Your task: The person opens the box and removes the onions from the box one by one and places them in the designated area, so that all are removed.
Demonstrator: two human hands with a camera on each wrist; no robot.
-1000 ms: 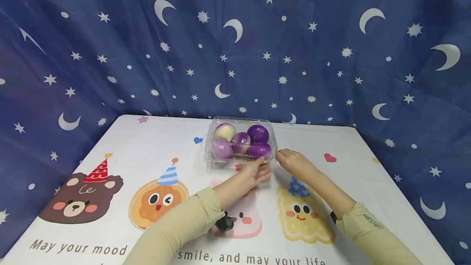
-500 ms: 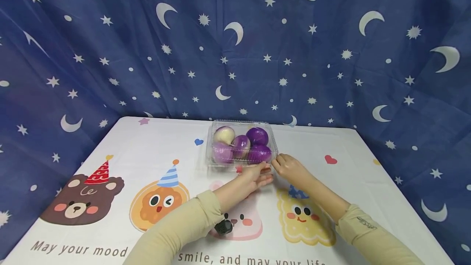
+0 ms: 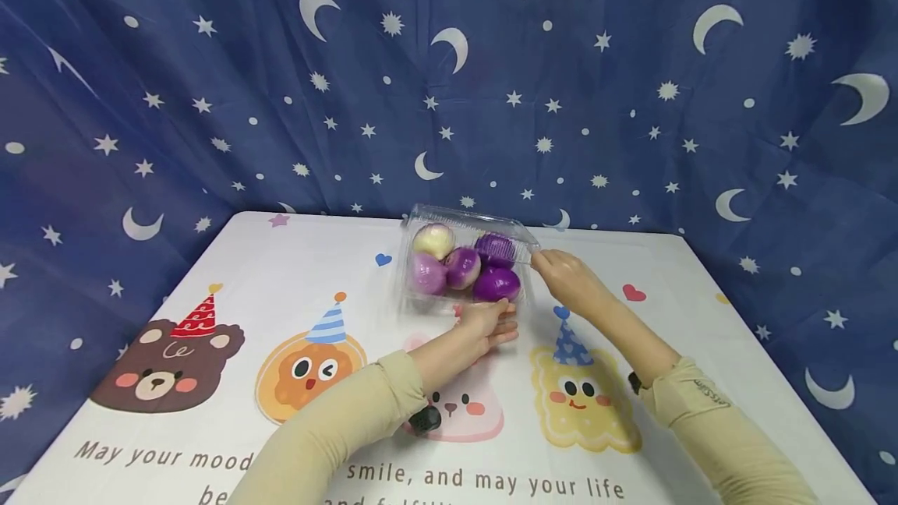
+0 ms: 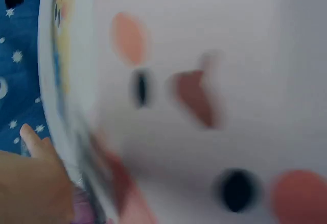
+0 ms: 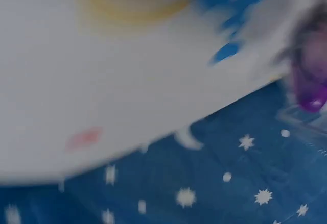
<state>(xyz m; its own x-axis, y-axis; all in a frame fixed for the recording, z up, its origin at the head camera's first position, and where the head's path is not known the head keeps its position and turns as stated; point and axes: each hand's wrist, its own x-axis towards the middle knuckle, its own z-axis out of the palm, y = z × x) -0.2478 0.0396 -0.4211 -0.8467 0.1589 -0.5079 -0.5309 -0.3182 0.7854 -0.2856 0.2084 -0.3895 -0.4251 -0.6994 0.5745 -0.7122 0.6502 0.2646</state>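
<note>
A clear plastic clamshell box (image 3: pixel 410 301) sits near the back of the table with several purple onions (image 3: pixel 463 268) inside, one of them partly whitish. Its lid (image 3: pixel 528 240) is raised at the front right, and my right hand (image 3: pixel 570 280) pinches that corner. My left hand (image 3: pixel 486 326) rests against the front edge of the box, fingers stretched out. In the left wrist view the left hand (image 4: pixel 38 183) shows at the lower left, beside a bit of purple. The right wrist view catches a blurred purple onion (image 5: pixel 309 89) at its right edge; the right hand is out of that view.
A white tablecloth (image 3: pixel 281 256) printed with cartoon faces and lettering covers the table. Close behind the box hangs a dark blue curtain (image 3: pixel 484 154) with moons and stars. A small black object (image 3: pixel 425 419) shows by the left sleeve.
My right hand has lifted the front right corner of the lid up and back, tilting the lid away from the onions. The left hand has stayed at the front edge.
</note>
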